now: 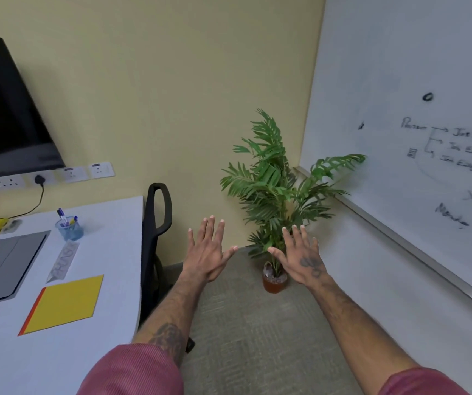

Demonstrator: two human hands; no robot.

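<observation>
Left hand (207,252) and right hand (300,258), fingers spread and holding nothing, hover over open carpet (243,337) between the desk (109,252) edge and the whiteboard (386,81). One potted plant (272,181) stands in the corner just beyond, its lower fronds partly hidden by the right hand. One chair (155,223) stands beside the desk. The whiteboard's writing is illegible.

Yellow notebook (63,303), grey laptop (4,263), pen cup (69,230) on desk (109,223); whiteboard (400,67).

both hands (253,256) spread flat, potted plant (276,192) beyond, desk (109,223) left
</observation>
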